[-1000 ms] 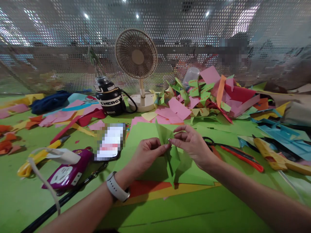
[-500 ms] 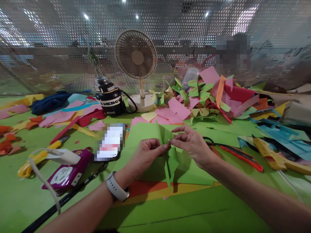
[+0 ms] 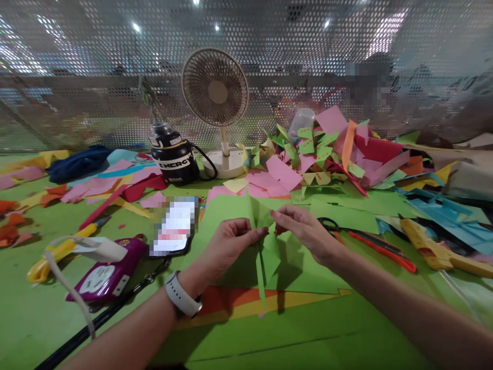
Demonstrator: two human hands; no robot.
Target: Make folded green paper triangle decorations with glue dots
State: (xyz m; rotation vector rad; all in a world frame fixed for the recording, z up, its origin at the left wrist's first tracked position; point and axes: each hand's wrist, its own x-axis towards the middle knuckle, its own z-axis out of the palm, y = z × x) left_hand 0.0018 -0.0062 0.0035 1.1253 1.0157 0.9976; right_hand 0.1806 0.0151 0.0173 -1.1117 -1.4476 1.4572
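Note:
My left hand (image 3: pixel 227 244), with a pale watch strap on its wrist, pinches a folded piece of green paper (image 3: pixel 270 257) between thumb and fingers. The piece stands upright, with flaps pointing up and hanging down. At its right edge, my right hand (image 3: pixel 302 226) has its fingertips closed on the paper; exactly what lies between them is partly hidden. Beneath both hands are flat green sheets (image 3: pixel 234 270), on top of orange and yellow sheets (image 3: pixel 227 298).
Left lie a phone (image 3: pixel 175 226), a purple power strip (image 3: pixel 108 275) and a yellow cutter (image 3: pixel 57 257). A fan (image 3: pixel 215 90) and black bottle (image 3: pixel 175 162) stand behind. Right are scissors (image 3: pixel 329 224), a red-and-black cutter (image 3: pixel 385 252), a yellow glue gun (image 3: pixel 427 246) and a scrap pile (image 3: pixel 339 146).
My right hand has shifted slightly, its fingers drawing closer together at the paper's edge. The lower flap of the green paper has turned a little. My left hand keeps its pinch.

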